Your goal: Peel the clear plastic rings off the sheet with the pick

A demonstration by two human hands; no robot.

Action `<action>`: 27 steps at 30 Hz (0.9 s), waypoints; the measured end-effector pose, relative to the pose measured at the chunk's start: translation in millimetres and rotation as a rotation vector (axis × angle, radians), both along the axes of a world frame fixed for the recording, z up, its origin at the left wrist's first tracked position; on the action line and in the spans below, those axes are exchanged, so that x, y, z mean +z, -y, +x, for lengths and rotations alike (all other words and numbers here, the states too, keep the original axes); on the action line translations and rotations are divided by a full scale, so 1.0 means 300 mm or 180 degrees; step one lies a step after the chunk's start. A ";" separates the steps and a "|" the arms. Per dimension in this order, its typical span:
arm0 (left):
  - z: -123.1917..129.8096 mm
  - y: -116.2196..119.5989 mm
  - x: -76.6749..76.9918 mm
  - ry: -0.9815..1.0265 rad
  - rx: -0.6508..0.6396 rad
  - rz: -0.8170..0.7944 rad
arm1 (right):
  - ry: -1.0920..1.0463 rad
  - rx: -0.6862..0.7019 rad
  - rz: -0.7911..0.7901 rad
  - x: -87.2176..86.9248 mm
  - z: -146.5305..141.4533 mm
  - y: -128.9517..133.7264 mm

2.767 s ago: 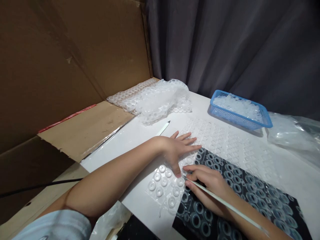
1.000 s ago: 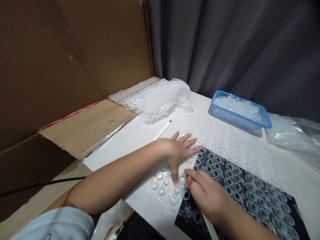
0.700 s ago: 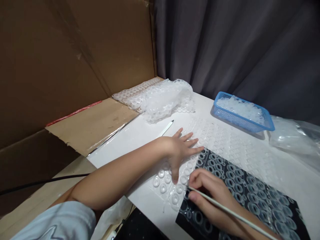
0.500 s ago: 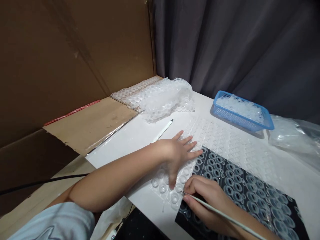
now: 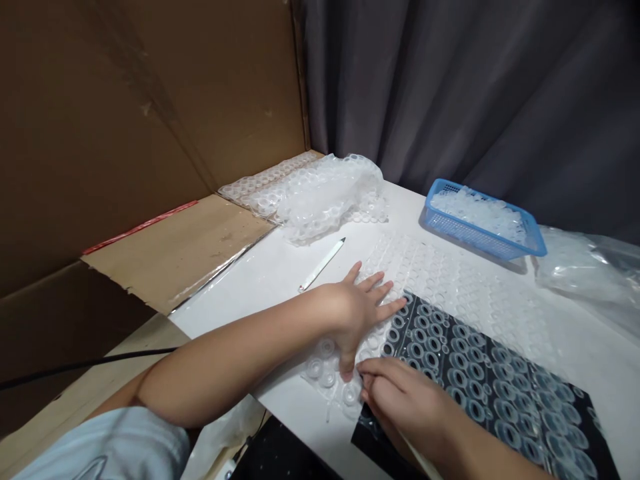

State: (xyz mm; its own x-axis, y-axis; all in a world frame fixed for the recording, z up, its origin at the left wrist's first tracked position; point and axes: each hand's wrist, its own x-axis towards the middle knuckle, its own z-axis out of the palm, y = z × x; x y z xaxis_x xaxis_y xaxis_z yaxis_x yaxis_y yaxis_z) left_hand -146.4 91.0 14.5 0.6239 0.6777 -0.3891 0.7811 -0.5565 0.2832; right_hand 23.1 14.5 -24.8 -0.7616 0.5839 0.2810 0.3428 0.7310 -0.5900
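- Clear plastic ring sheet (image 5: 415, 263), head view: flat on white bench (image 5: 250, 277), part of it over black panel (image 5: 371, 432), rings showing against the black.
- Left hand (image 5: 357, 310): palm down on sheet, fingers spread wide, gripping nothing; thumb points toward the near edge, close to right fingertips.
- Right hand (image 5: 407, 397): fingers closed, holding pale rod (image 5: 421, 459); fingertips at sheet by left thumb. Rod shows below the palm; its tip is hidden.
- White pen (image 5: 323, 265): on bench, dark tip pointing away, beyond left forearm.
- Crumpled clear plastic (image 5: 333, 193): far side of bench, near cardboard wall (image 5: 150, 80).
- Blue basket (image 5: 465, 235): far right, holds translucent pieces (image 5: 480, 212); clear bag (image 5: 583, 263) just beside it.
- Dark curtain (image 5: 425, 87): behind bench.
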 end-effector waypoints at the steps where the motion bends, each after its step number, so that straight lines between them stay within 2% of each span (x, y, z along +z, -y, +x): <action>1: 0.001 0.000 -0.010 0.0056 0.0016 0.0024 | -0.0010 0.0029 0.0084 -0.001 0.006 -0.001; 5: 0.005 -0.004 -0.045 0.0059 0.0122 0.0073 | -0.0060 -0.0081 0.0385 0.034 0.043 -0.031; 8: 0.000 -0.010 -0.040 0.0058 0.0151 0.0067 | -0.0183 -0.0303 0.0440 0.077 0.058 -0.053; 10: -0.011 -0.008 -0.016 0.0089 0.0089 0.0065 | -0.0391 -0.0113 0.0070 0.100 0.054 -0.052; 12: -0.022 0.001 0.012 0.0066 -0.0017 0.0075 | -0.0532 0.0274 -0.0471 0.113 0.041 -0.040; 14: -0.026 0.014 0.030 -0.0003 -0.0108 0.0089 | -0.0518 0.0586 -0.0821 0.115 0.027 -0.027; 16: -0.022 0.028 0.032 -0.0022 -0.0078 0.0118 | -0.0451 0.0738 -0.0907 0.111 0.019 -0.020; 24: 0.001 0.038 -0.044 0.0109 0.0161 0.0165 | -0.0365 0.0816 -0.0686 0.095 0.015 -0.026; 27: 0.004 0.031 -0.044 0.0201 0.0282 0.0148 | -0.0395 0.0853 -0.0643 0.088 0.017 -0.025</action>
